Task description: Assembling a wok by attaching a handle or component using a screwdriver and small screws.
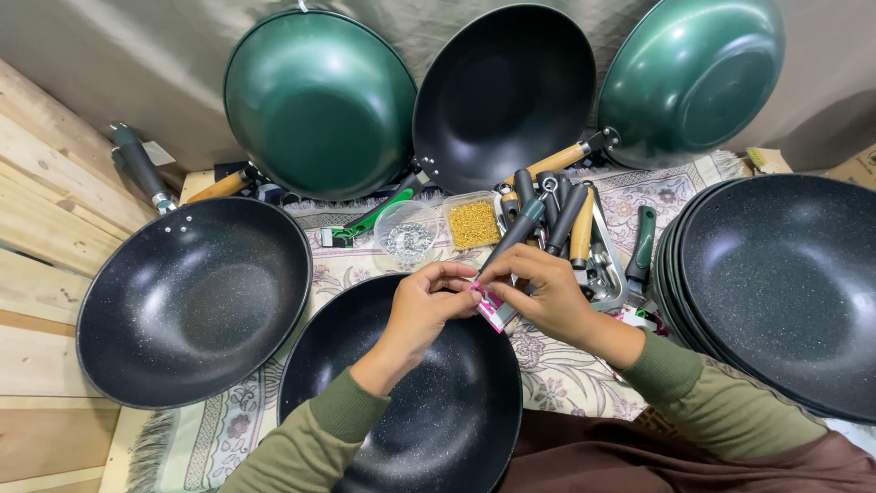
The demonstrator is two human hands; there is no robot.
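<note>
My left hand [427,306] and my right hand [546,294] meet over the far rim of a black speckled wok [429,429] that lies in front of me. Both hands pinch a small pink and white tag [491,309] fixed to the end of a dark grey pan handle [511,239]. The handle slants up and away from my fingers toward a pile of other handles. The fingertips hide how the tag is attached.
A second black wok [187,301] lies at the left, a stack of black woks [776,292] at the right. Two green woks [319,100] [693,78] and a black wok [506,91] lean against the back. A metal tray of handles [584,237] and two small tubs of fasteners [408,236] [473,222] sit behind.
</note>
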